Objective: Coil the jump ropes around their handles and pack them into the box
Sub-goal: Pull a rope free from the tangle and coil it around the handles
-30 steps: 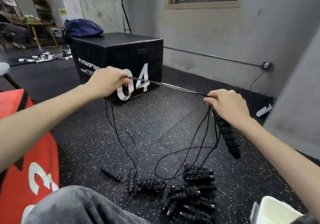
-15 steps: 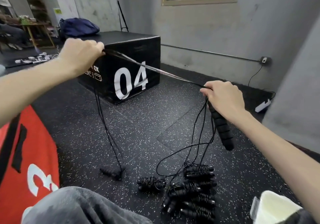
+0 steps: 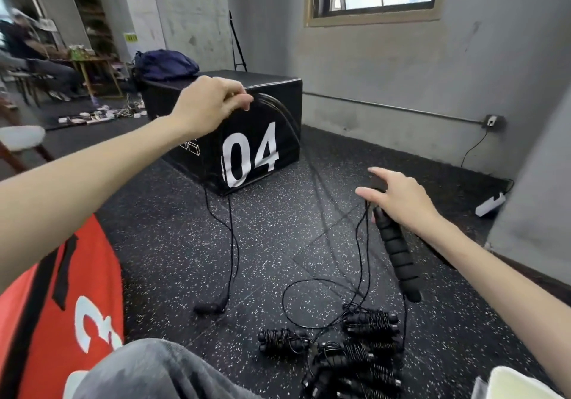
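A: Where's the rope (image 3: 231,234) they're working on?

B: Strung between the two hands. The left hand (image 3: 207,103) is raised in front of the black box marked 04 (image 3: 250,154), fingers pinching the cord. From that pinch two strands drop straight down to a handle on the floor (image 3: 209,307), and a blurred strand arcs off to the right and down toward the other hand.

A: And the right hand (image 3: 398,198)?

B: Lower, out to the right, fingers spread and mostly straight. The foam handle (image 3: 397,251) hangs tilted just beneath it, top end tucked under the palm. Whether the thumb is clamping it I cannot tell. Loose loops of cord dangle from that spot to the floor.

A: The finished ones?

B: A pile of coiled ropes (image 3: 355,355) lies on the speckled floor (image 3: 173,244) below the right hand, near the person's knee (image 3: 154,371). One bundle sits slightly apart on its left side

A: Anything else close?

B: A red box with a white 3 (image 3: 61,321), under the left forearm
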